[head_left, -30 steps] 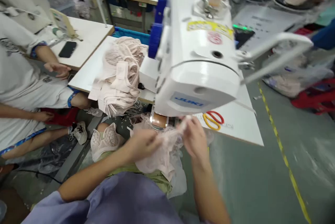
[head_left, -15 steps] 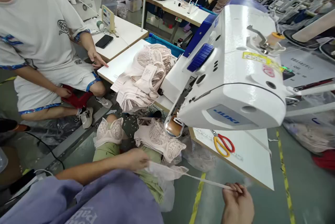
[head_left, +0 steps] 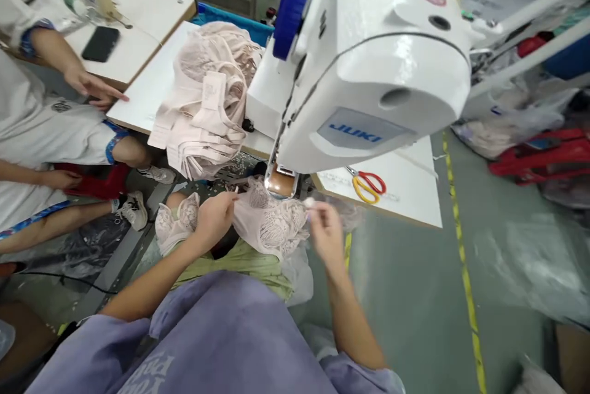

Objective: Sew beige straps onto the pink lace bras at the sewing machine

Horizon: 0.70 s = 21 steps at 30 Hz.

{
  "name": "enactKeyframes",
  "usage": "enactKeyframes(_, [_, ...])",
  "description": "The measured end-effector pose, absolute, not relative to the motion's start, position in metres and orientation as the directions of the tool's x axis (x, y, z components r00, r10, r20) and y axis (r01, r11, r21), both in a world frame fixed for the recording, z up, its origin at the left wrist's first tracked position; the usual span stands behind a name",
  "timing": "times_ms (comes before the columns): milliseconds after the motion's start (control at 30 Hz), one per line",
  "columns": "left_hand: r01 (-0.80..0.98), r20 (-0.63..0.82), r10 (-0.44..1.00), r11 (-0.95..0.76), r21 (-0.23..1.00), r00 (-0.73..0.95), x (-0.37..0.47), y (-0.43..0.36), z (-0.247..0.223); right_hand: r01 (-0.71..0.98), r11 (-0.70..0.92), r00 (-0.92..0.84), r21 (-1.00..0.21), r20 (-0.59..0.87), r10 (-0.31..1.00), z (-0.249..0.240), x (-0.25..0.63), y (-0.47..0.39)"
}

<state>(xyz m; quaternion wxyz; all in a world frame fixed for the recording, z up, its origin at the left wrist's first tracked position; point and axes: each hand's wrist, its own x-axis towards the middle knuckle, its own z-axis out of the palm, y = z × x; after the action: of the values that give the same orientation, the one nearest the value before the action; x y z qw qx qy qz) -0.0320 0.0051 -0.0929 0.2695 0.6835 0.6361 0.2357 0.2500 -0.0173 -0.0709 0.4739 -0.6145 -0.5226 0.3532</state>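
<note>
Pinching the bra (head_left: 276,228) at its left edge, the left hand (head_left: 216,216) has its fingertips closed on the fabric; the right hand (head_left: 327,237) grasps a small pale piece (head_left: 310,202); whether this joins the bra cannot be told. The spacing of the hands probably holds the cups spread and facing up; the bra lies over the lap, just below the tip of the machine (head_left: 378,93), likely for short reach. A second bra (head_left: 177,222) rests over the knee, apparently parked nearby. On the table (head_left: 417,182), the scissors (head_left: 366,188) lie to the right with handles toward the person, presumably for quick pickup; the pile (head_left: 207,105) sits left of the machine, layered and overhanging the edge. Beyond, a co-worker's hand (head_left: 94,85) reaches the table's left corner; a phone (head_left: 100,43) lies on the adjoining table (head_left: 142,7); yellow tape (head_left: 463,259) marks the floor (head_left: 405,295).
</note>
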Motion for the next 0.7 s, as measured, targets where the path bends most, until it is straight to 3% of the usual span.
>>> enactKeyframes(67, [0.663, -0.002, 0.963, -0.185, 0.725, 0.271, -0.027, 0.005, -0.074, 0.378, 0.016, -0.098, -0.926, -0.023, 0.995, -0.066, 0.212, -0.03])
enactKeyframes(200, [0.504, -0.009, 0.86, -0.29, 0.813, 0.51, -0.025, 0.001, -0.033, 0.359, 0.007, -0.217, -0.933, -0.076, 0.973, -0.055, 0.18, -0.046])
enactKeyframes(333, [0.565, -0.065, 0.84, -0.303, 0.768, 0.538, -0.027, -0.005, -0.016, 0.429, 0.086, -0.255, -0.899, -0.029, 0.966, -0.052, 0.178, -0.046])
enactKeyframes(467, [0.54, -0.04, 0.82, -0.338, 0.771, 0.571, -0.028, -0.011, -0.029, 0.485, 0.167, -0.284, -0.858, 0.026, 0.958, -0.049, 0.178, -0.046])
enactKeyframes(700, [0.492, -0.017, 0.875, -0.256, 0.832, 0.484, -0.024, -0.015, -0.035, 0.489, 0.073, -0.315, -0.869, -0.098, 0.944, -0.044, 0.184, -0.04])
